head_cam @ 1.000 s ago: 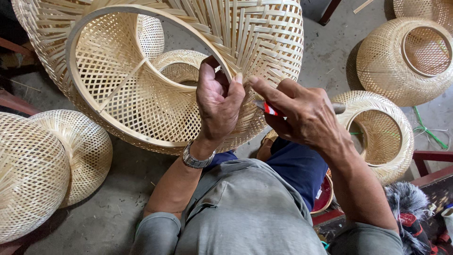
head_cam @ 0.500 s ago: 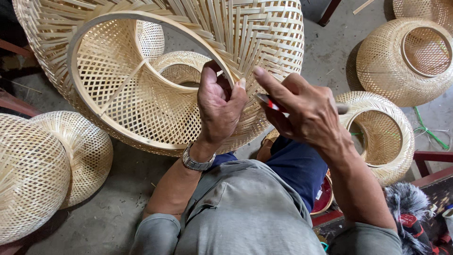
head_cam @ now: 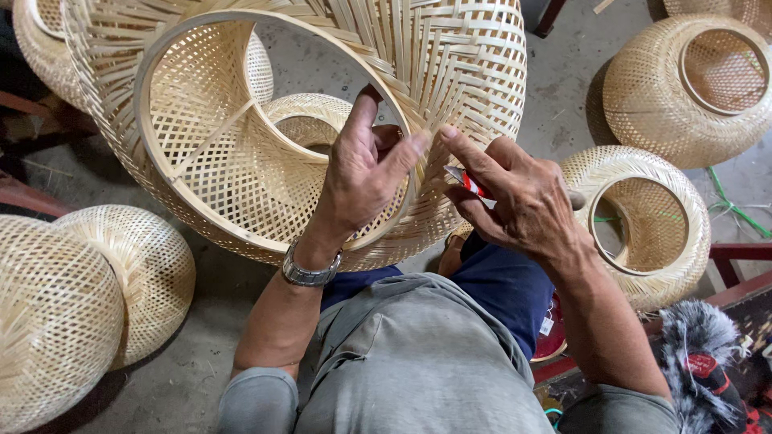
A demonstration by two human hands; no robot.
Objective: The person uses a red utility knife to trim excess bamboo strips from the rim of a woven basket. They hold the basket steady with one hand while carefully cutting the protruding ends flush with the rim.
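A large woven bamboo basket (head_cam: 225, 145) with a round wooden rim lies tilted on my lap, its opening facing me. My left hand (head_cam: 363, 173) grips the near right part of that rim, fingers curled over the edge. My right hand (head_cam: 519, 201) is closed on a small red and silver cutter (head_cam: 470, 183), whose tip points at the rim just beside my left fingers. A metal watch (head_cam: 310, 275) sits on my left wrist.
Other woven bamboo baskets lie around on the concrete floor: two at the left (head_cam: 88, 297), one at the upper right (head_cam: 696, 80), one by my right forearm (head_cam: 643, 221). A furry grey microphone cover (head_cam: 696, 354) is at the lower right.
My right hand has brought the cutter a little closer to the rim. My left fingers have shifted slightly on the edge. The basket has hardly moved.
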